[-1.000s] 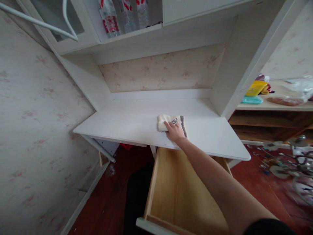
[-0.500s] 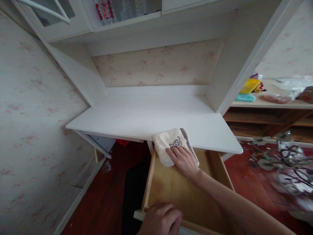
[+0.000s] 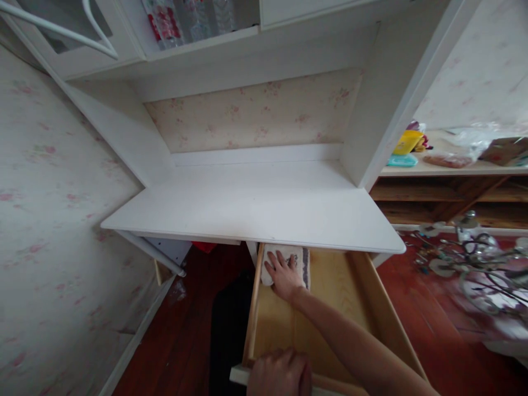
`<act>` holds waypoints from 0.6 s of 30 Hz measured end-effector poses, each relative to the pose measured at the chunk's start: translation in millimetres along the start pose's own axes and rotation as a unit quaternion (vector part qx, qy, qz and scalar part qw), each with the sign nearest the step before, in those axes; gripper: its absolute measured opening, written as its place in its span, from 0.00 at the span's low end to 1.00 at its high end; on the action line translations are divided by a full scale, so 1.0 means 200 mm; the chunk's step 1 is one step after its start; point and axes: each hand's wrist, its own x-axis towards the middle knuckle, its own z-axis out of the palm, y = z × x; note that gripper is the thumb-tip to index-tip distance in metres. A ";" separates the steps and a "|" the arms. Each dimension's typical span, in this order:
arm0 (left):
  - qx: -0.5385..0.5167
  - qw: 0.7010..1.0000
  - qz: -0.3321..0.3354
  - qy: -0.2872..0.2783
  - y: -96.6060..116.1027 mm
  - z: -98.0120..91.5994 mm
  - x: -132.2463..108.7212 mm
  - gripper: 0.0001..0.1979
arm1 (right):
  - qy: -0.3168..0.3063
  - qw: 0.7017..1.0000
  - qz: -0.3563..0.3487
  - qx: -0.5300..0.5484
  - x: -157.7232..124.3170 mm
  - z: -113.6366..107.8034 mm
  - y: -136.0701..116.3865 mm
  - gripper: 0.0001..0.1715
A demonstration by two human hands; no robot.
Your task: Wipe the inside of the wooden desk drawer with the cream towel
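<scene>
A pulled-out wooden drawer [image 3: 325,308] juts from under the white desk [image 3: 247,203]. Pressed flat on a folded cream towel [image 3: 304,269] with a grey edge, my right hand [image 3: 284,278] has its fingers spread. The towel lies on the drawer's floor at the back left, partly covered by that hand. My left hand [image 3: 279,374] is curled over the top of the drawer's front panel at the bottom of the view; its fingertips are partly hidden.
Plastic bottles [image 3: 165,22] stand in the cabinet above, beside an open glass door [image 3: 61,33]. At right, a shelf [image 3: 437,170] carries bags and a yellow container [image 3: 408,142]. A chandelier [image 3: 482,264] lies on the red floor. Something black [image 3: 231,330] stands left of the drawer.
My right hand and the towel have gone from the desk's front edge down into the drawer, and the fingers have spread. My left hand stays on the drawer front. The view has shifted slightly.
</scene>
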 end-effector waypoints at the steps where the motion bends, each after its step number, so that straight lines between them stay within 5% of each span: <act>1: 0.002 1.000 0.002 0.001 0.00 0.00 0.00 0.06 | -0.016 1.000 0.001 0.000 0.00 0.00 0.01 0.45; 8: -0.004 1.000 -0.007 0.006 0.03 -0.04 0.00 0.07 | -0.039 0.999 -0.007 -0.024 -0.15 -0.01 0.18 0.42; 18: -0.017 1.000 -0.001 0.006 0.06 -0.11 -0.01 0.10 | -0.048 0.991 0.110 -0.062 -0.55 -0.09 0.62 0.50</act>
